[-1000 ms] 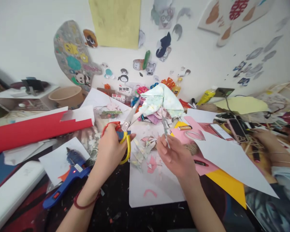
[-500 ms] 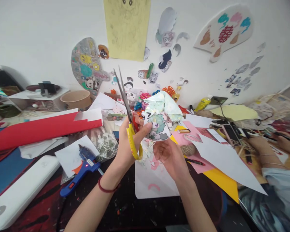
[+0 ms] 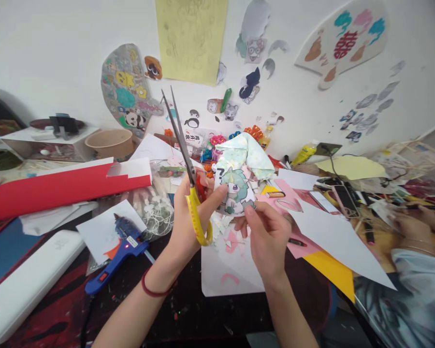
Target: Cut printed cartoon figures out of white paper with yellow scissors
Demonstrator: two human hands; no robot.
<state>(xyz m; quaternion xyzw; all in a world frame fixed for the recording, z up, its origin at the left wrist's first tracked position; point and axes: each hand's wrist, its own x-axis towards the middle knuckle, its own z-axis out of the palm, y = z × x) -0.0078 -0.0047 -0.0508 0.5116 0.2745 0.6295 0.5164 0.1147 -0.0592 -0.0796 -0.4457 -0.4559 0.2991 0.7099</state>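
Observation:
My left hand [image 3: 184,222] is closed around yellow-and-red-handled scissors [image 3: 181,135], whose long blades point up and stand slightly apart. Its thumb also presses on the left edge of a paper cutout [image 3: 236,188] printed with a pale green cartoon unicorn and a question mark. At the cutout's lower right edge, my right hand [image 3: 270,229] pinches the paper between thumb and fingers. Below both hands, a white sheet [image 3: 232,270] carries pale scraps and a pink curved strip [image 3: 229,279]. Directly behind the cutout lies a pale floral cloth [image 3: 255,157].
To the left are a blue glue gun [image 3: 119,256], a long white device [image 3: 36,285] and red sheets [image 3: 65,188]. Pink, yellow and white papers [image 3: 344,241] spread to the right. A co-worker's hands [image 3: 416,227] are at the far right, near a phone [image 3: 344,200].
My right hand has risen from under the cutout and now grips its lower right edge. The scissors stay in my left hand. The co-worker's near hand has shifted right, and the view has moved slightly.

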